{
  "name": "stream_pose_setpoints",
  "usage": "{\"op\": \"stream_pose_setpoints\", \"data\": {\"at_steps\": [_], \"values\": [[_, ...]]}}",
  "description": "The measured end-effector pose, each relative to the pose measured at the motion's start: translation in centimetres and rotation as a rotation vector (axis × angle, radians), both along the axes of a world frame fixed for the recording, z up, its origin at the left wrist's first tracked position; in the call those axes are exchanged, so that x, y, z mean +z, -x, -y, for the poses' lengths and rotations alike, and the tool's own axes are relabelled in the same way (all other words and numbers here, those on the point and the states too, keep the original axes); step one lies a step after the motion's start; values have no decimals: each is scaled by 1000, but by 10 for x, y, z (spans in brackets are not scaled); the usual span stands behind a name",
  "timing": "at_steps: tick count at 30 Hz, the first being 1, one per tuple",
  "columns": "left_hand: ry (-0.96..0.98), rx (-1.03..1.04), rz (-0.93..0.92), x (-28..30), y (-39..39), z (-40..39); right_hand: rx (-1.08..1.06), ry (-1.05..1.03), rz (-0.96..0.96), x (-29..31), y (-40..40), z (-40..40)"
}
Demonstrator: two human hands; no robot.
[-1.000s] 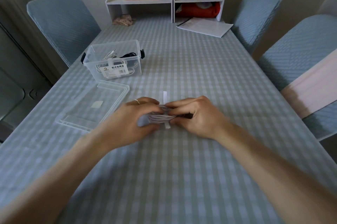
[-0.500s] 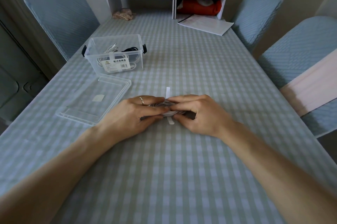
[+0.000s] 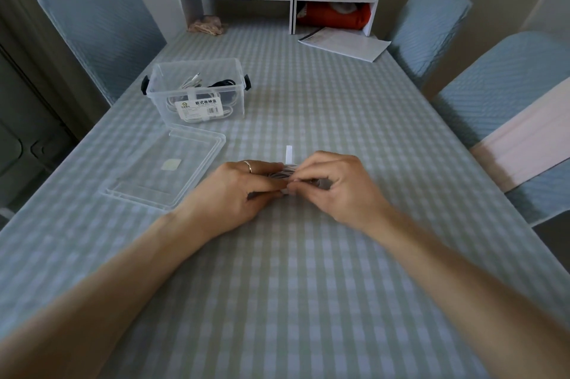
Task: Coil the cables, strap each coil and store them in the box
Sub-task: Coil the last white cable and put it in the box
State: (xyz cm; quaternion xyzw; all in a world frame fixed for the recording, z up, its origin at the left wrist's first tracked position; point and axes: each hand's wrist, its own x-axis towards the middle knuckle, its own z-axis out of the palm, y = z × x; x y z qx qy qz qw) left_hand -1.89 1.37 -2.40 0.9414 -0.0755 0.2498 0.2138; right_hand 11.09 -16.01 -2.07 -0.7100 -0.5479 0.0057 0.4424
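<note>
Head view centres on a pale, coiled cable bundle pressed to the checked-cloth bench. A flat white strap lies under the bundle, its free end poking out at twelve o'clock. Left hand pins the loops; right hand pinches the strap's near end, a closed grip. Strapping looks underway; next, the tail needs wrapping over and fastening. At ten o'clock sit the clear plastic lid and the open clear box already holding cables.

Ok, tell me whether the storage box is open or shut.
Open. The clear box has no lid on; its lid lies flat on the table beside it.
</note>
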Motion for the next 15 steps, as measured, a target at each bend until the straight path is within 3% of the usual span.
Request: {"op": "stream_pose_setpoints", "data": {"at_steps": [6,15], "values": [[110,101,34,-1,-2,6,-96,137,-260,13,-8,-16],[442,325,-70,4,-9,25,-171,170,-271,9,-12,-19]]}}
